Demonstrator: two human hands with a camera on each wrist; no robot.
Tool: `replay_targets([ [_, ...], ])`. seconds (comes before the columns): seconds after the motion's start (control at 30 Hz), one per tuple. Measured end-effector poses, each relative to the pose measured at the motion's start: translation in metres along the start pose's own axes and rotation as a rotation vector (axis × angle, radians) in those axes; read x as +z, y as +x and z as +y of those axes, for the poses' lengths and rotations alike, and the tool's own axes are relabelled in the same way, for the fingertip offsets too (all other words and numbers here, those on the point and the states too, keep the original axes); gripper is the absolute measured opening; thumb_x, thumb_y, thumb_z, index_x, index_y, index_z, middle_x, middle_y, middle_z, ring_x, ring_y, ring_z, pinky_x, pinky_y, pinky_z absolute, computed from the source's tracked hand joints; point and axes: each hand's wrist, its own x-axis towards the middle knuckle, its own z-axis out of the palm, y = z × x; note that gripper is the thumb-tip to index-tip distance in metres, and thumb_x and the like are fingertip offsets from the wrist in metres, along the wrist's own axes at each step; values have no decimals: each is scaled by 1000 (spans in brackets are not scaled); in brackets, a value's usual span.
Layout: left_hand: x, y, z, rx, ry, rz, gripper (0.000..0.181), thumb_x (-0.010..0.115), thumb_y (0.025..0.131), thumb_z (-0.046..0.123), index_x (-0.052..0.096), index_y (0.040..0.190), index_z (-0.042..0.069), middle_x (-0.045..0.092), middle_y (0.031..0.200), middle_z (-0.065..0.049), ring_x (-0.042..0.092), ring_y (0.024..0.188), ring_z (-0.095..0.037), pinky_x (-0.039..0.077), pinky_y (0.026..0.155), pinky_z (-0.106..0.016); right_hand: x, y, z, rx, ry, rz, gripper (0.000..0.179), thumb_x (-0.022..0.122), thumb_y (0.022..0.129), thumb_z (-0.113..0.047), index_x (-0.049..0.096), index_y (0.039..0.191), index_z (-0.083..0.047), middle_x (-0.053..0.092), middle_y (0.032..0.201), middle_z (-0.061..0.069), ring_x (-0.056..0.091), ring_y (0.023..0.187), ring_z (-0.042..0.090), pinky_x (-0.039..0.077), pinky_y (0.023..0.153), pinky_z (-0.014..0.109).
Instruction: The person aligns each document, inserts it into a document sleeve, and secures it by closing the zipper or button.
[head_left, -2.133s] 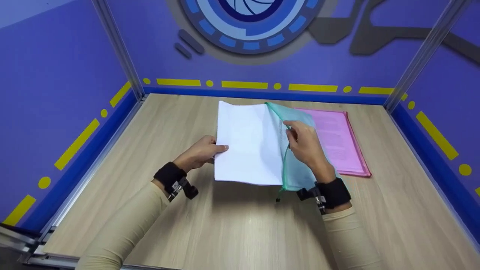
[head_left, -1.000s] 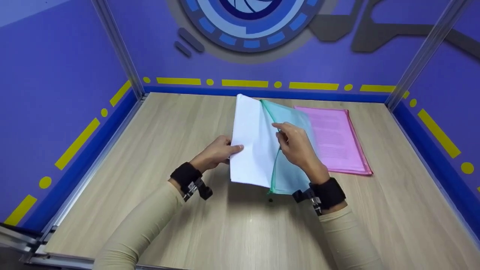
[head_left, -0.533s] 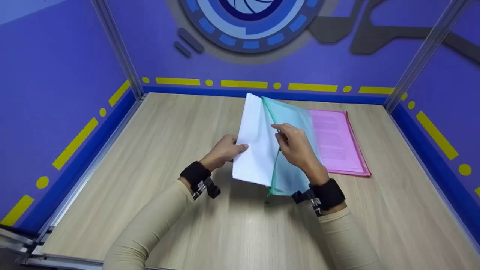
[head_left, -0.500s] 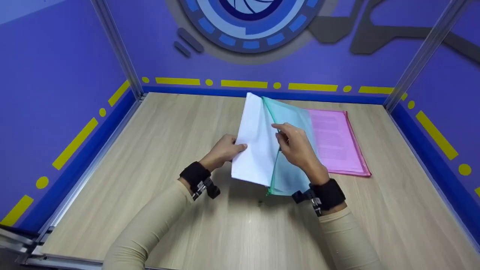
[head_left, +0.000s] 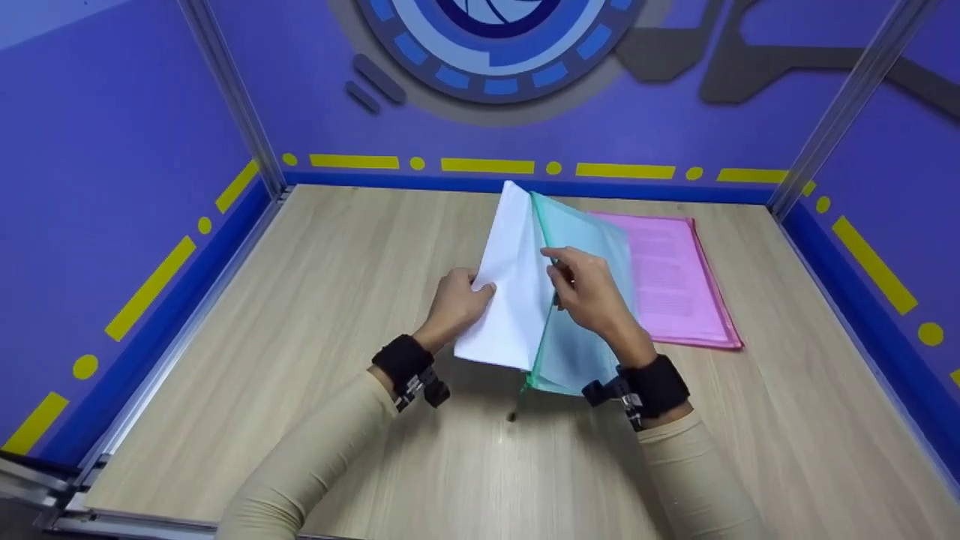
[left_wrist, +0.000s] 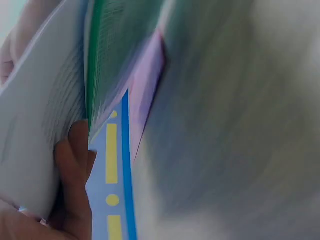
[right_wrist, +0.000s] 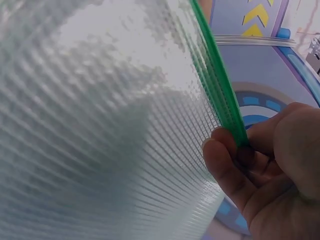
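Note:
My left hand grips the left edge of a white paper stack, thumb in front. In the left wrist view its fingers lie against the printed underside of the paper. The right part of the paper lies within a green mesh zipper pouch, tilted above the table. My right hand pinches the pouch's open edge; in the right wrist view the thumb and fingers hold the green zipper edge. A zipper pull dangles from the pouch's lower corner.
A pink zipper pouch with printed sheets inside lies flat on the wooden table, partly behind the green one. Blue panels close off the back and sides.
My left hand has moved right with the paper, and less paper shows outside the green pouch. The pouch and paper tilt more. My right hand has shifted slightly left, keeping its pinch.

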Motion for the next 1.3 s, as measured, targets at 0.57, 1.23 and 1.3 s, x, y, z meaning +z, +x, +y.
replay_targets([
  [0.57, 47, -17, 4, 218, 36, 200, 21, 65, 102, 13, 69, 88, -1, 54, 75, -2, 53, 70, -16, 45, 64, -29, 10, -1, -3, 26, 69, 27, 29, 57, 107, 3, 65, 134, 10, 68, 79, 20, 62, 51, 14, 54, 50, 26],
  [1.23, 61, -14, 23, 216, 62, -126, 52, 46, 113, 14, 35, 157, -11, 62, 137, -29, 66, 114, -30, 54, 94, -40, 16, 1, -4, -99, -24, 47, 29, 57, 105, 6, 68, 132, 8, 66, 87, 13, 56, 58, 12, 48, 55, 28],
  [1.3, 59, -14, 20, 243, 61, -110, 48, 48, 113, 20, 45, 151, -9, 67, 127, -25, 68, 105, -27, 55, 88, -38, 11, 1, -4, -99, -11, 26, 31, 56, 106, 6, 67, 134, 7, 66, 86, 12, 57, 57, 12, 49, 53, 28],
])
